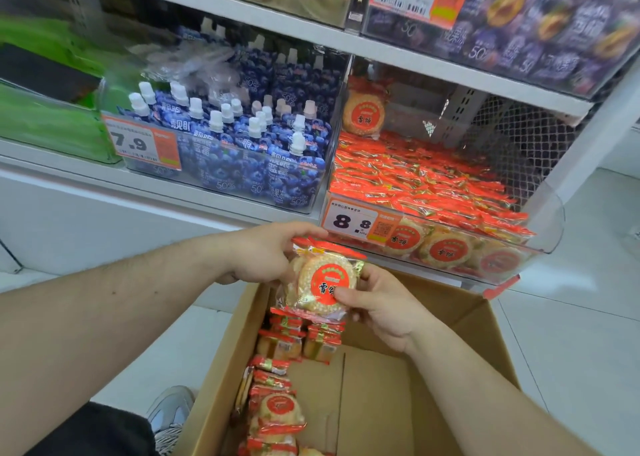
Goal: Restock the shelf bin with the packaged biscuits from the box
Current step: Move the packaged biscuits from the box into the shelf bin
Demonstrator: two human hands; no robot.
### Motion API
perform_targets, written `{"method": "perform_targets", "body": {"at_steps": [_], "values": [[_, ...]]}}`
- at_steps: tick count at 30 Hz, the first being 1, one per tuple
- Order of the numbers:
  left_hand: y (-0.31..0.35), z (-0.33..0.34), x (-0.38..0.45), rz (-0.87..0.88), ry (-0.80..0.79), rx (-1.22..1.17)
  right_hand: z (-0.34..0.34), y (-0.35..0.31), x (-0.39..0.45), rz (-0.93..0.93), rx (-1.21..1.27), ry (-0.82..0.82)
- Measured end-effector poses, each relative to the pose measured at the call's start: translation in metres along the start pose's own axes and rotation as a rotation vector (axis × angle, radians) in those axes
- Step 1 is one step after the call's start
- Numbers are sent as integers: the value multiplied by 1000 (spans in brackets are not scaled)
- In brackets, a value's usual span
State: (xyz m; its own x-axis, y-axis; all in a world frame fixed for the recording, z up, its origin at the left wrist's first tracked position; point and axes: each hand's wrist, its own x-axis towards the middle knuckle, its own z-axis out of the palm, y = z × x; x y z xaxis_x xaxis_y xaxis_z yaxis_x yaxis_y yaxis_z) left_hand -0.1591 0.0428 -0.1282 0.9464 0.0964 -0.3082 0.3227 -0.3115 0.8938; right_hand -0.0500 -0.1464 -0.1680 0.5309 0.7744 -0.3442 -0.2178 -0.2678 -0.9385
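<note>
At frame centre, the left hand point(266, 253) pinches the top edge of a clear-wrapped round biscuit packet with a red label point(323, 279), while the right hand point(379, 303) grips its lower right side, likely steadying a small stack. It hangs above the open brown cardboard box point(460, 320), below the clear plastic shelf bin point(540, 234) at centre right, for a short lift.

"8.8" on biscuit bin tag point(360, 222); "7.9" on pouch bin tag point(140, 142)
</note>
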Motion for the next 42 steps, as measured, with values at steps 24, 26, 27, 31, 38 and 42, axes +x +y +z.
{"method": "perform_targets", "body": {"at_steps": [24, 26, 27, 31, 38, 42], "values": [[47, 3, 34, 286, 560, 556, -54, -183, 87, -392, -252, 569], [45, 2, 36, 280, 543, 580, -56, -186, 112, -381, -299, 614], [44, 1, 35, 272, 536, 594, -56, -185, 121, -373, -331, 641], [41, 0, 32, 256, 511, 625, -56, -178, 141, -351, -467, 762], [44, 3, 31, 235, 513, 571, -46, -176, 147, -273, -628, 874], [45, 5, 30, 226, 513, 571, -41, -177, 149, -233, -709, 849]]}}
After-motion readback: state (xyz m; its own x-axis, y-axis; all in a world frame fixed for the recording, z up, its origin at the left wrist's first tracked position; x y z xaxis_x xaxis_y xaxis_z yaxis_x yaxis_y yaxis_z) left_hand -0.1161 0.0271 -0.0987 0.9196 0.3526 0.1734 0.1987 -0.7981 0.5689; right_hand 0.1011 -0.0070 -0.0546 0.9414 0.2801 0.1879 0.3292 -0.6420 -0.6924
